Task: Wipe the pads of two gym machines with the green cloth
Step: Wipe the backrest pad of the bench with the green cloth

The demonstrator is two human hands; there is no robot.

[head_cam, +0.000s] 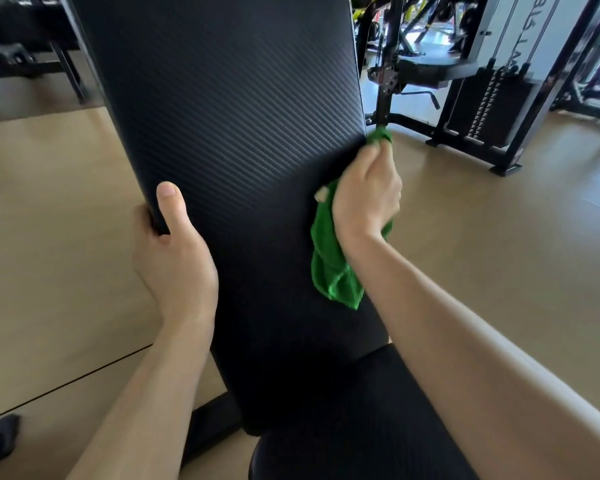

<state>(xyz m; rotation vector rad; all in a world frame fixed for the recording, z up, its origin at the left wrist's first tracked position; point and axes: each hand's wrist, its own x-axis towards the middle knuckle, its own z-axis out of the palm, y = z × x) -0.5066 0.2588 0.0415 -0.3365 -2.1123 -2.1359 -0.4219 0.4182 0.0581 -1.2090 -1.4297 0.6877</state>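
Surfaces: padded vinyl, soft cloth, painted metal, smooth floor.
Back pad [229, 109]: black, matt, fine diagonal carbon-weave texture. Green cloth [331, 268]: soft, fuzzy microfibre look, stitched hem. Seat pad [354, 427]: black, same ribbed texture. Floor [482, 237]: tan, smooth, low sheen. Weight-stack machine [489, 98]: black painted metal frame.

This is a gym. A tall black back pad [229, 109] with a carbon-weave cover fills the middle, and at two o'clock stands a cable machine with a weight stack [492, 102]. Yellow-framed equipment [413, 8] shows at twelve o'clock on tan flooring [499, 237].
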